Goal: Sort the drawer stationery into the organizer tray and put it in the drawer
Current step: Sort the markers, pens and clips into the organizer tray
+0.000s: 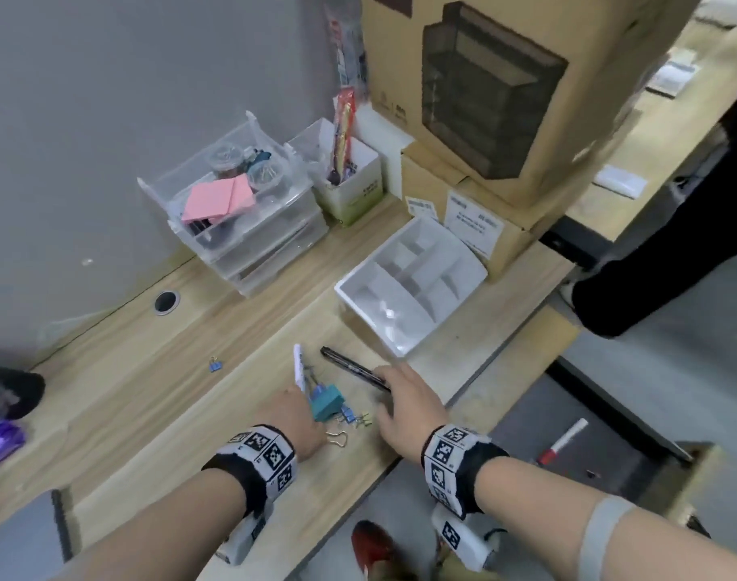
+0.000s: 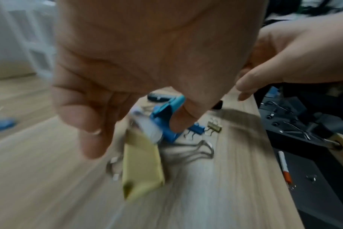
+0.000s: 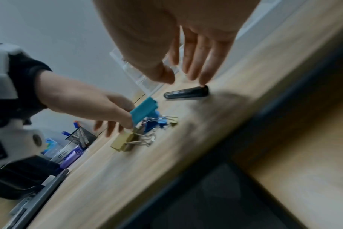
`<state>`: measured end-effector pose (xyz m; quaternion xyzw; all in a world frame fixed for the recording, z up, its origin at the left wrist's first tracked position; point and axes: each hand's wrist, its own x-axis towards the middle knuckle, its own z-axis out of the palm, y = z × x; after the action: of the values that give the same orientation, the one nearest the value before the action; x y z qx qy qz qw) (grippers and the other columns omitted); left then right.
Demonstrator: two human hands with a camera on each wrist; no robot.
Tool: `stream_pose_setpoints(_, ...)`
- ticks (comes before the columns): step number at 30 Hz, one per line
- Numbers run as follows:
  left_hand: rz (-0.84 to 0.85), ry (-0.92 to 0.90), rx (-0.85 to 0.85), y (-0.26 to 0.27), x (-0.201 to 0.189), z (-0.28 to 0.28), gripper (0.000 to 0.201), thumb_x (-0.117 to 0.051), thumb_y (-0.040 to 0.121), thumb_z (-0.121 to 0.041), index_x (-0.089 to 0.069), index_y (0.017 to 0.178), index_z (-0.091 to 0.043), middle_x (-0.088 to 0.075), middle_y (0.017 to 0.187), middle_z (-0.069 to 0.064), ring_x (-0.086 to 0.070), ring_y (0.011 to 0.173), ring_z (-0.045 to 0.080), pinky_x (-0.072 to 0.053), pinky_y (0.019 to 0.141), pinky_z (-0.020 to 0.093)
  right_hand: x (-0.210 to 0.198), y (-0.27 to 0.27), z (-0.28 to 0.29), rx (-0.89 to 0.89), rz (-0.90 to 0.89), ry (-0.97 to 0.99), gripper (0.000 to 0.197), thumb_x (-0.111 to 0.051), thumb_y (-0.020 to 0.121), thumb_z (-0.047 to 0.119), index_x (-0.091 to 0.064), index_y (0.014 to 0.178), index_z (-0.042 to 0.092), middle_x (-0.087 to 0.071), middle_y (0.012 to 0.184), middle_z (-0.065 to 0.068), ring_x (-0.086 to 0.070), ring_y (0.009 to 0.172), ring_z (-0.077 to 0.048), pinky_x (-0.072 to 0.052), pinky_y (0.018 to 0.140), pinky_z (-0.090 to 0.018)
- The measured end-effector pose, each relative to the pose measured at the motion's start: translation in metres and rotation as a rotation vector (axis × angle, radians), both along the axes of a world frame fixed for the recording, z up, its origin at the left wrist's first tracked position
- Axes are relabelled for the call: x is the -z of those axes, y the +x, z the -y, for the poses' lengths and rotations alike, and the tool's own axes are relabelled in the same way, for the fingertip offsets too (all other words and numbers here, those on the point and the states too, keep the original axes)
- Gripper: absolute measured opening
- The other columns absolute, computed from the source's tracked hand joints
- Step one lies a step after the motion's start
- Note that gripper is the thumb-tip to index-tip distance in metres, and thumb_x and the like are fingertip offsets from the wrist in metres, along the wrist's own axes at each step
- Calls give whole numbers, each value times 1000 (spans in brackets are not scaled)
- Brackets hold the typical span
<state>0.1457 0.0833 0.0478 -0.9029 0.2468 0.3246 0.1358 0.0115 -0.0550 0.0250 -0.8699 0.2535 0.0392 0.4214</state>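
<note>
The white organizer tray (image 1: 408,283) sits on the desk, its compartments holding nothing I can see. In front of it lie a black pen (image 1: 350,366), a white pen (image 1: 298,366), a teal binder clip (image 1: 327,402), small blue clips (image 1: 347,415) and a gold binder clip (image 2: 141,167). My left hand (image 1: 306,402) reaches down over the pile. Its thumb touches the teal clip (image 3: 143,110), and the white pen's near end (image 2: 147,127) lies between thumb and fingers. Blur hides any grip. My right hand (image 1: 385,377) is spread, one fingertip touching the black pen's end (image 3: 186,93).
A clear drawer unit (image 1: 241,211) with pink notes stands at the back, beside a pen box (image 1: 350,178) and stacked cartons (image 1: 505,119). One blue clip (image 1: 214,364) lies apart at left. The open drawer (image 1: 609,450) below right holds a red-and-white marker (image 1: 563,440).
</note>
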Motion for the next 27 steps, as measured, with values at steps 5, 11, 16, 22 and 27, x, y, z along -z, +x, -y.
stream_pose_setpoints(5, -31, 207, 502, -47, -28, 58, 41, -36, 94, -44, -63, 102, -15, -67, 101, 4, -65, 91, 22, -51, 78, 32, 20, -115, 46, 238, -78, 143, 22, -51, 83, 28, -53, 104, 33, -62, 82, 13, -59, 74, -7, -52, 73, -28)
stream_pose_setpoints(11, -191, 283, 655, -136, -17, 141, 57, -35, 93, -54, -66, 111, -10, -68, 110, 8, -65, 100, 28, -47, 75, 31, 76, -257, 97, 600, -413, 146, 14, -59, 81, 19, -52, 91, 27, -61, 77, 8, -62, 77, -20, -49, 74, -32)
stream_pose_setpoints(16, -550, 65, 713, -206, 24, 177, 41, -45, 82, -52, -56, 86, -12, -67, 93, 10, -63, 87, 30, -49, 69, 34, 135, -302, 131, 794, -550, 278, 21, -61, 84, 13, -55, 103, 17, -67, 101, -5, -62, 91, -25, -49, 87, -29)
stream_pose_setpoints(22, -514, -108, 604, -278, 180, 217, 36, -57, 88, -30, -47, 120, -16, -54, 120, 12, -58, 110, 35, -47, 89, 40, 222, -295, 167, 882, -700, 311, 43, -57, 88, 17, -49, 130, 15, -47, 133, -18, -59, 106, -33, -47, 91, -32)
stream_pose_setpoints(27, -416, -115, 681, -293, 268, 235, 41, -55, 88, -10, -42, 126, -21, -41, 116, 12, -57, 93, 37, -53, 82, 48, 272, -291, 165, 890, -758, 197, 29, -59, 90, 21, -58, 117, 12, -48, 124, -18, -62, 98, -36, -49, 86, -33)
